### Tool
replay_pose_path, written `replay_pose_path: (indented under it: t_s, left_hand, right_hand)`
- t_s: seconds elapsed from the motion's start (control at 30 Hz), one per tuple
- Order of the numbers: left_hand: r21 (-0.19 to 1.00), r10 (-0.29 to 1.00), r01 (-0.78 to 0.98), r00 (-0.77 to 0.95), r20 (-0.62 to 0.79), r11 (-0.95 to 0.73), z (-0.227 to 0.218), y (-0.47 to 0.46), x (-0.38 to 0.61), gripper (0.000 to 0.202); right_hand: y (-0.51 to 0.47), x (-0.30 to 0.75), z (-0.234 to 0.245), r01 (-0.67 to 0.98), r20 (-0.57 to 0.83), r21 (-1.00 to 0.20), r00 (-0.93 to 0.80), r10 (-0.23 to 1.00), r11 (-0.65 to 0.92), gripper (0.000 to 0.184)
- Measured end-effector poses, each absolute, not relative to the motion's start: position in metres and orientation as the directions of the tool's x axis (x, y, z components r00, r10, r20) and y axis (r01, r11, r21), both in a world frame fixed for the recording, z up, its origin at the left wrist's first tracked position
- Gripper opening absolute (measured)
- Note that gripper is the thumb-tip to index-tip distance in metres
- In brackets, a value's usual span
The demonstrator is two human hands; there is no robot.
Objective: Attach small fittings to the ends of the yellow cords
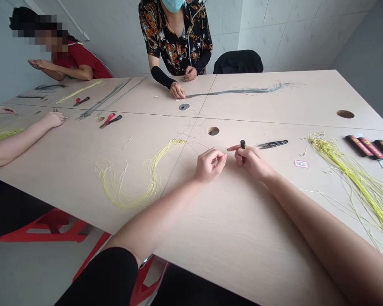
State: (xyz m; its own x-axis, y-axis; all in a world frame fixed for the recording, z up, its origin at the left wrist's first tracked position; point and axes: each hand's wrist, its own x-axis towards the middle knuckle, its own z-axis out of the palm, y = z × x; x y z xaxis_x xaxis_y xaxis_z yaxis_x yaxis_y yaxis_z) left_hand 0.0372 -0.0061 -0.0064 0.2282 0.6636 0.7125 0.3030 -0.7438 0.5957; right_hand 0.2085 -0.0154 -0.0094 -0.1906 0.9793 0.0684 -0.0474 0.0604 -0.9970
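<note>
My left hand (210, 165) is closed in a pinch at the middle of the table. From its fingertips sticks up the end of a thin yellowish cord (225, 151). My right hand (252, 163) has its fingers wrapped round a short, dark, stick-like tool with a black top (242, 144), held upright; its kind is unclear. The right index finger reaches out to the cord's end, touching or nearly so. Left of my hands lies a loose curve of yellow cords (155, 170). Thread snips (272, 144) with black handles rest just beyond my right hand.
A large bundle of yellow cords (354, 170) lies at right, beside several black-and-red cylinders (359, 145) and a small label (301, 164). Round holes (213, 131) pierce the table. Across it, a co-worker (178, 42) handles grey strands (242, 91). Red-handled pliers (110, 120) lie left.
</note>
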Motion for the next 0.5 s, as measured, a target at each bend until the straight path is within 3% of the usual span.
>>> replay_pose_path:
  t_s: [0.07, 0.13, 0.27, 0.5]
  left_hand:
    - [0.565, 0.636, 0.312, 0.215, 0.741, -0.764, -0.006, -0.007, 0.037, 0.027]
    - [0.537, 0.608, 0.311, 0.216, 0.764, -0.785, -0.006, -0.008, 0.036, 0.027]
    - [0.462, 0.533, 0.294, 0.246, 0.809, -0.837, -0.006, -0.01, 0.036, 0.024]
    - [0.391, 0.462, 0.265, 0.307, 0.832, -0.881, -0.006, -0.013, 0.037, 0.023]
  right_hand:
    - [-0.017, 0.203, -0.011, -0.166, 0.065, -0.986, -0.217, 0.974, 0.029, 0.04]
    - [-0.02, 0.199, -0.012, -0.178, 0.037, -0.984, -0.226, 0.973, -0.004, 0.044]
    - [-0.026, 0.195, -0.007, -0.058, 0.013, -0.998, -0.263, 0.965, -0.002, 0.036]
    - [-0.03, 0.192, 0.0, 0.061, 0.122, -0.988, -0.253, 0.96, 0.142, 0.029]
